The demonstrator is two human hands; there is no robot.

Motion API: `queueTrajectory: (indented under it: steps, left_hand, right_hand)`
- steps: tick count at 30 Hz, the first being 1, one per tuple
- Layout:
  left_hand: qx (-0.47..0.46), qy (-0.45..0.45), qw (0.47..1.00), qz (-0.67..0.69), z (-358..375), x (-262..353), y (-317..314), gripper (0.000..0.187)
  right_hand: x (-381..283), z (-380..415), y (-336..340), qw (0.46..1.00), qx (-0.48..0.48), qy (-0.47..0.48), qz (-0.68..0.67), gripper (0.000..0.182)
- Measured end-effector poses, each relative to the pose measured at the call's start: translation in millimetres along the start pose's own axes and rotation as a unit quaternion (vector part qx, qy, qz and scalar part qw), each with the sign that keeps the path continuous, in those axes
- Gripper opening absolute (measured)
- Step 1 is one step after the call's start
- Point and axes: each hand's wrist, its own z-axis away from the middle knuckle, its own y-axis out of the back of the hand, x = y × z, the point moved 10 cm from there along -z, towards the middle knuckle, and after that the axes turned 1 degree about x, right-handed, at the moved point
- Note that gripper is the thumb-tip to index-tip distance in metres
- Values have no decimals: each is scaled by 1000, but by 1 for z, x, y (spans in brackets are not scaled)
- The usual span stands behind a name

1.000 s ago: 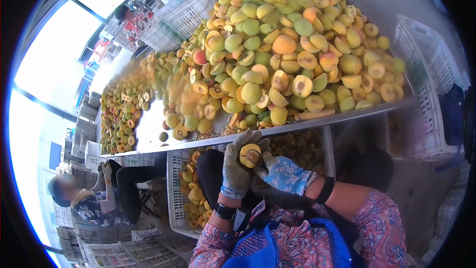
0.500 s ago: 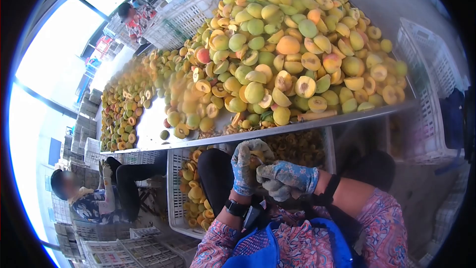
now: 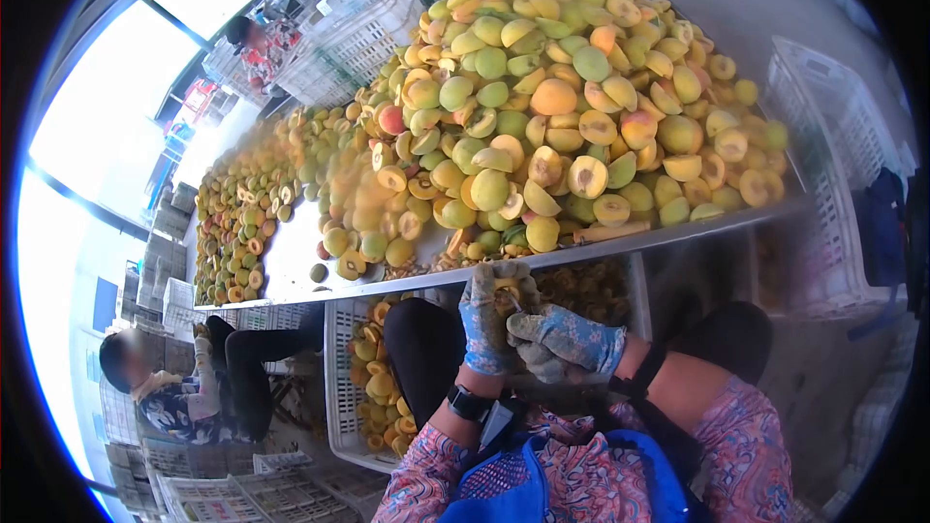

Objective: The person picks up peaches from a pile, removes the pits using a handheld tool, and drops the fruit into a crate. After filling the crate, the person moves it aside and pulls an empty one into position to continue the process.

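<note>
My left hand [image 3: 487,324], in a dirty blue patterned glove with a grey palm, is closed around a peach half [image 3: 505,298]. Its cut side shows in part between the fingers. My right hand [image 3: 570,341], gloved alike, is closed beside it. From its fingers a thin metal tool [image 3: 514,304] reaches to the fruit; the handle is hidden in the fist. Both hands are just in front of the metal table's edge [image 3: 465,274], above my lap. On the table rises a big heap of halved peaches [image 3: 542,126], yellow to green, some with stones in them.
Below the table at left stands a white crate [image 3: 341,397] with peach halves [image 3: 380,378]. Dark pieces lie in another container [image 3: 581,292] behind my hands. White crates [image 3: 838,155] stand at right. One person [image 3: 189,383] sits at left, another [image 3: 266,53] at the back.
My left hand has turned and opens its view of the fruit more, with the cut side showing. The right hand stays close, its tool at the fruit. The seated person's hands have lowered.
</note>
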Motion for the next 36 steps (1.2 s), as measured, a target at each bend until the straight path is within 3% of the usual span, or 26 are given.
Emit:
queueTrajectory:
  steps: [2,6,12,14,18,20,21,24,25,26,27,29,32,36]
  left_hand:
    - [-6,-80,991,-106,3,13,-8,35]
    - [-29,-132,975,-174,1,16,-11,35]
    - [-62,-12,998,12,-7,-13,-8,41]
    - [-59,48,995,70,-12,-23,-12,42]
    - [-11,52,998,21,-12,-22,-6,40]
    - [-48,120,984,122,-13,-34,-9,43]
    - [-48,118,984,123,-12,-36,-6,43]
    - [19,77,994,-74,-5,-25,3,50]
    - [21,77,994,-73,-7,-24,9,50]
    - [10,70,994,-78,-12,-22,16,51]
    - [-2,63,994,-84,-15,-19,18,52]
    - [9,36,995,-94,-17,-12,21,56]
    - [-21,7,996,-91,-13,2,18,52]
    - [60,-90,957,-270,32,94,38,51]
  right_hand:
    - [-3,17,-24,969,-110,-71,-208,22]
    - [-1,15,-18,974,-104,-57,-195,22]
    - [0,16,-20,971,-137,-73,-182,26]
    - [-1,12,-11,984,-89,-46,-145,26]
    - [7,5,-3,991,-72,-36,-107,23]
    - [-3,1,8,997,-20,58,47,20]
    - [-3,3,10,997,-20,57,49,20]
    - [-13,16,14,994,-56,51,73,28]
    - [-23,26,23,984,-26,2,178,32]
    - [-24,33,35,958,4,-46,282,35]
    - [-18,28,43,958,2,-46,283,35]
    - [-22,11,71,854,80,21,514,40]
    - [-41,27,49,874,82,55,476,44]
    - [-29,15,62,844,97,71,522,49]
